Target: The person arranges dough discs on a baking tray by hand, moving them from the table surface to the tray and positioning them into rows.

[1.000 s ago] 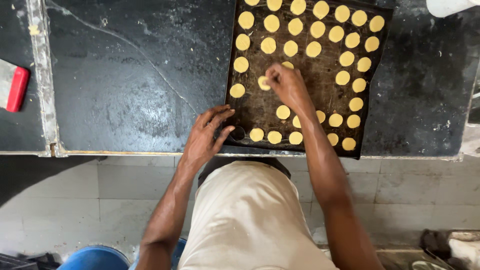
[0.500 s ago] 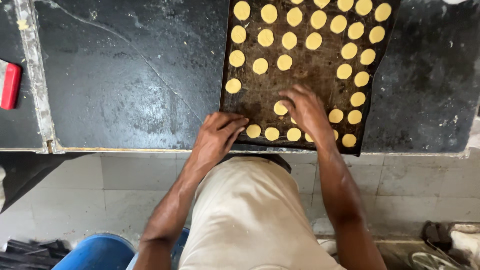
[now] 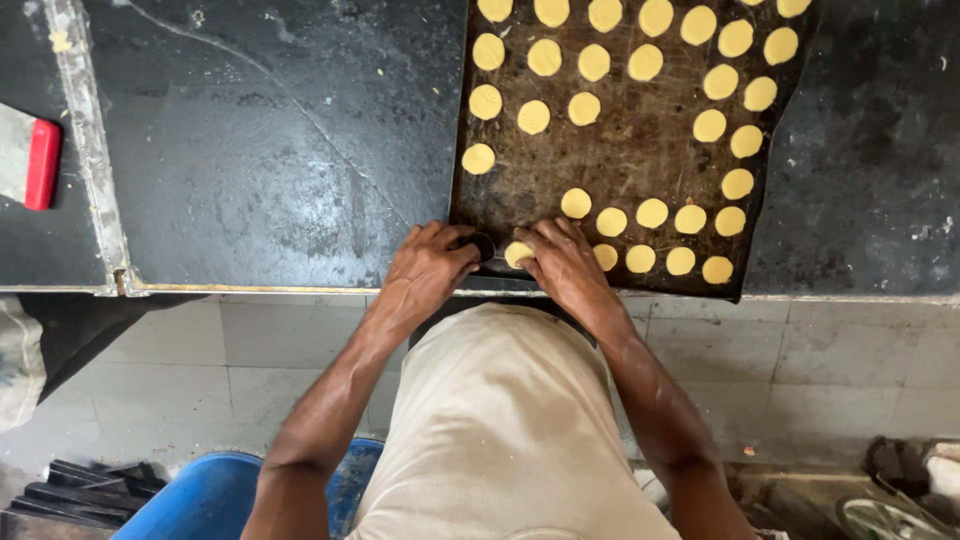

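Observation:
A dark, worn baking tray (image 3: 640,150) lies on the black counter (image 3: 270,150), with several round yellow dough discs (image 3: 533,117) set in rows on it. At the tray's near left corner my left hand (image 3: 425,268) is closed around a small dark round ring (image 3: 482,246). Right beside it, my right hand (image 3: 565,265) pinches one dough disc (image 3: 517,254) in its fingertips, just above the tray's near edge. The two hands almost touch. More discs (image 3: 652,213) line the near rows to the right of my right hand.
A red-handled scraper (image 3: 38,162) lies at the far left past a metal strip (image 3: 90,150) in the counter. A blue bucket (image 3: 205,495) stands on the tiled floor below, by my legs. Dark clutter sits at the lower right (image 3: 900,480).
My right hand has come back from the middle of the tray to its near edge, beside my left hand, and now holds a disc. My left hand has stayed at the corner.

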